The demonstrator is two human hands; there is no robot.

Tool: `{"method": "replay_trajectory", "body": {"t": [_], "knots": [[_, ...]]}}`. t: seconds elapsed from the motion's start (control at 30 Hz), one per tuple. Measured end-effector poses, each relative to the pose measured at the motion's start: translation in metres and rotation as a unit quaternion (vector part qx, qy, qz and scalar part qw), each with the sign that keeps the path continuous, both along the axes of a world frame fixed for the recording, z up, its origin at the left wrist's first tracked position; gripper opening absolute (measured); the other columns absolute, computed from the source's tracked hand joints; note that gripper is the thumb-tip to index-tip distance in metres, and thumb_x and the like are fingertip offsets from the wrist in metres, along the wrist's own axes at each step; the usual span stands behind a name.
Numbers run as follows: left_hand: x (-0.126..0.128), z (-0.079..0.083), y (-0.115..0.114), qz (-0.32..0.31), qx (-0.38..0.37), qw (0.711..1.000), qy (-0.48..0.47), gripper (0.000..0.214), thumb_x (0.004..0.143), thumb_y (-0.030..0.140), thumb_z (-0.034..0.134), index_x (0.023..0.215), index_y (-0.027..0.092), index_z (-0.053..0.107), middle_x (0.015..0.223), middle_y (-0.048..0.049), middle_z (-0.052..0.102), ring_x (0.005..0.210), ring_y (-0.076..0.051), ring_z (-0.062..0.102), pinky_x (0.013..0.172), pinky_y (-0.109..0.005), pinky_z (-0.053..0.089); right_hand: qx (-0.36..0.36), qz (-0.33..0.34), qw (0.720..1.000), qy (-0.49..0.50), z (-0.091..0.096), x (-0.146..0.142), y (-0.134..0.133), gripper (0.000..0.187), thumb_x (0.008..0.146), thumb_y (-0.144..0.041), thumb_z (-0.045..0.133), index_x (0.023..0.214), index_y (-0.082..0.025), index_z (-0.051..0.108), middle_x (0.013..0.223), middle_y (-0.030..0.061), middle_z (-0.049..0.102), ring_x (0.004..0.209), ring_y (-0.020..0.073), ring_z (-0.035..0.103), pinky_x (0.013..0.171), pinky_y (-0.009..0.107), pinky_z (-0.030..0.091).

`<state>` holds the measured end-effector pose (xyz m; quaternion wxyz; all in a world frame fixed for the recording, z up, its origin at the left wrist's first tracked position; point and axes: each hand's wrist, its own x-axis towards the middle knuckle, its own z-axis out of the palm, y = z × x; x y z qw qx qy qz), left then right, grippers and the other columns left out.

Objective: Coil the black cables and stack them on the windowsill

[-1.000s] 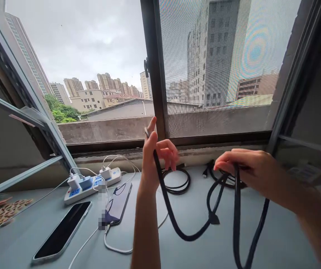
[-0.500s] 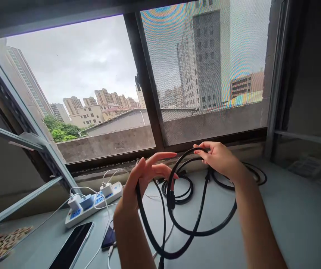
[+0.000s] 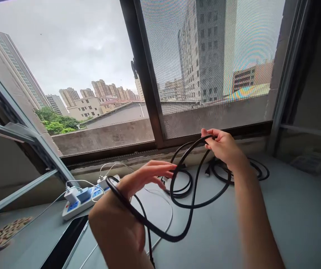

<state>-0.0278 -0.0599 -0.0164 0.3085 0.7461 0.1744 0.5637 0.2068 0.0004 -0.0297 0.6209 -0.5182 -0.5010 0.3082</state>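
Note:
My right hand point(image 3: 221, 146) is closed in a pinch on a black cable point(image 3: 174, 236), holding its loops up above the table. Palm turned down, my left hand point(image 3: 146, 179) reaches across with its fingers stretched out and apart from the thumb. Its fingertips are at the left side of the hanging loop; whether they press on it I cannot tell. A length of the same cable lies across my left wrist, and one end hangs down at the bottom of the view. Behind the loops, a coiled black cable point(image 3: 187, 191) rests on the table.
Another black cable coil point(image 3: 262, 175) lies at the back right by the window point(image 3: 160, 144). To the left are a white power strip point(image 3: 70, 213) with plugged chargers, a dark phone point(image 3: 65, 241), white cords and a leopard-patterned item point(image 3: 5, 233). Metal frame bars point(image 3: 48, 153) stand at the left.
My left hand has turned palm-down, and its fingers have moved to the right toward the loop, the cable now over its wrist. My right hand stays pinched on the cable, slightly higher in view.

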Motion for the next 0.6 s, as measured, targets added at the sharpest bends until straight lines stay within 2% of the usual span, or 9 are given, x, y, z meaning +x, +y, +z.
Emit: {"method": "replay_trajectory", "body": {"t": [0.1,0.17,0.23,0.3,0.4,0.5,0.6], "knots": [[-0.012,0.014,0.017,-0.022,0.060,0.998,0.010,0.048,0.074,0.064,0.062,0.091,0.021,0.073,0.083,-0.0103,0.067,0.082,-0.027,0.066,0.063,-0.035,0.052,-0.006,0.037,0.999,-0.013,0.003,0.005,-0.009,0.044,0.070,-0.058,0.068,0.087,-0.019,0.059,0.055,-0.0075,0.042,0.043,0.0041,0.026,0.040,0.019,0.021],[-0.020,0.021,0.027,-0.090,0.092,0.988,0.081,0.043,0.070,0.061,0.067,0.084,0.021,0.075,0.083,-0.0103,0.069,0.074,-0.025,0.068,0.059,-0.033,0.053,0.002,0.057,0.998,-0.038,0.003,0.009,-0.013,0.046,0.066,-0.059,0.072,0.086,-0.020,0.060,0.056,-0.0083,0.039,0.044,0.0035,0.023,0.041,0.019,0.019],[-0.026,0.023,0.031,-0.080,0.075,0.993,0.032,0.035,0.072,0.055,0.069,0.076,0.020,0.074,0.074,-0.0079,0.067,0.064,-0.021,0.067,0.052,-0.029,0.052,0.016,0.060,0.997,-0.035,0.002,0.014,-0.014,0.045,0.067,-0.061,0.071,0.083,-0.020,0.059,0.056,-0.0082,0.038,0.045,0.0036,0.022,0.041,0.019,0.019],[-0.026,0.022,0.032,-0.054,0.033,0.995,-0.073,0.036,0.071,0.053,0.071,0.069,0.018,0.071,0.060,-0.0032,0.062,0.050,-0.015,0.061,0.042,-0.024,0.047,0.030,0.059,0.998,-0.004,0.000,0.018,-0.013,0.047,0.069,-0.065,0.066,0.080,-0.020,0.058,0.059,-0.0066,0.042,0.047,0.0037,0.025,0.040,0.018,0.021],[-0.022,0.022,0.030,-0.004,-0.051,0.967,-0.248,0.034,0.074,0.050,0.070,0.066,0.018,0.064,0.046,0.0042,0.051,0.036,-0.007,0.048,0.031,-0.016,0.036,0.040,0.076,0.996,0.018,-0.002,0.023,-0.012,0.050,0.070,-0.068,0.063,0.073,-0.019,0.056,0.064,-0.0036,0.048,0.049,0.0041,0.034,0.041,0.016,0.025],[-0.016,0.028,0.026,0.025,-0.134,0.926,-0.351,0.034,0.090,0.042,0.053,0.066,0.018,0.059,0.037,0.0070,0.042,0.030,-0.005,0.037,0.028,-0.014,0.026,0.062,0.099,0.993,0.027,-0.001,0.020,-0.013,0.052,0.072,-0.070,0.059,0.072,-0.018,0.056,0.065,-0.0025,0.049,0.051,0.0046,0.041,0.042,0.015,0.030],[-0.010,0.035,0.022,0.035,-0.167,0.905,-0.389,0.043,0.098,0.038,0.035,0.067,0.019,0.058,0.035,0.0065,0.041,0.027,-0.005,0.031,0.027,-0.014,0.022,0.097,0.077,0.992,0.034,0.001,0.013,-0.015,0.054,0.076,-0.072,0.052,0.079,-0.018,0.060,0.072,0.0002,0.055,0.053,0.0069,0.052,0.043,0.017,0.036]]}}
